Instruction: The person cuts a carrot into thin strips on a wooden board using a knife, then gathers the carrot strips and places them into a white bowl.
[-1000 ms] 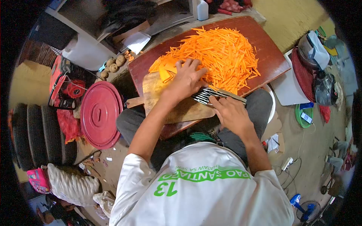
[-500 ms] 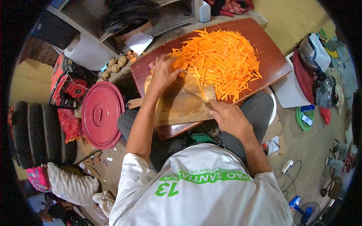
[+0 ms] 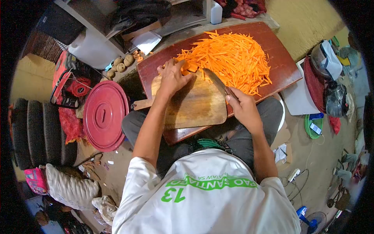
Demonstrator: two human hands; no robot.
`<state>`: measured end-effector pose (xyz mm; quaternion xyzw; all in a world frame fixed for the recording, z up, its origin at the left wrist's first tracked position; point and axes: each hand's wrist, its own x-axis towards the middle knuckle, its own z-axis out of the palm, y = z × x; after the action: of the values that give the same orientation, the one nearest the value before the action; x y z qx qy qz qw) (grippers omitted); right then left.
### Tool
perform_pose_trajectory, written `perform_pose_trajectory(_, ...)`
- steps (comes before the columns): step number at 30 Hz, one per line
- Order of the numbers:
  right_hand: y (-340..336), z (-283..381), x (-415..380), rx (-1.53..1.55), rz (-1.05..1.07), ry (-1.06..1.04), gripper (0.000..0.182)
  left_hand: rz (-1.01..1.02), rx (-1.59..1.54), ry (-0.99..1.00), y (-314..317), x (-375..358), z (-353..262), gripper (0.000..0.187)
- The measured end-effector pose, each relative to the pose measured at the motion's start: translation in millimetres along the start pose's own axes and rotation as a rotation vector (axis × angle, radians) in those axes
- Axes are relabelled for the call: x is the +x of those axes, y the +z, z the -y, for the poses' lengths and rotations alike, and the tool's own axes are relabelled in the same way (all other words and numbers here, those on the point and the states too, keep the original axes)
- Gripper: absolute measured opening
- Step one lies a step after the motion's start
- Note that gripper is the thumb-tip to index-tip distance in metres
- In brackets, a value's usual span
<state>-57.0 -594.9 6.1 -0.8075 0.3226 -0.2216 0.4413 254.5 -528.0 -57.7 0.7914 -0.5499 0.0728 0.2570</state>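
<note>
My right hand is wrapped round the handle of a kitchen knife. Its blade points up and left, over the board's right side beside the carrot strips. My left hand is at the far left of the wooden cutting board, its fingers bent over carrot slices; the fingertips are partly hidden. Beyond and to the right of the board, a big heap of carrot strips lies on the reddish-brown low table.
A red round lid stands at the left, near small round brown vegetables. White paper lies behind the table. On the right are a white box and a green basin with a phone. Cables trail across the floor.
My right hand has moved right and slightly up, lifting the knife from low over the board to beside the carrot heap. My left hand stays on the carrot slices, shifted slightly right.
</note>
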Motion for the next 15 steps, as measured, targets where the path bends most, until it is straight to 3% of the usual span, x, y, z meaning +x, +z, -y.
perform_pose_trajectory(3, 8, -2, -9, 0.193, 0.031, 0.092, 0.037, 0.001, 0.008, -0.012, 2, 5, 1, 0.06)
perform_pose_trajectory(8, 19, -17, -15, 0.207, 0.016, 0.129, 0.04, 0.053, -0.058, -0.05, 3, 12, -1, 0.055)
perform_pose_trajectory(11, 20, -19, -18, 0.233, -0.006, 0.107, 0.043, 0.006, -0.107, 0.033, 11, 13, 3, 0.052)
perform_pose_trajectory(15, 12, -4, -26, 0.367, 0.08, 0.294, 0.047, 0.054, -0.078, 0.005, 11, 17, -4, 0.053)
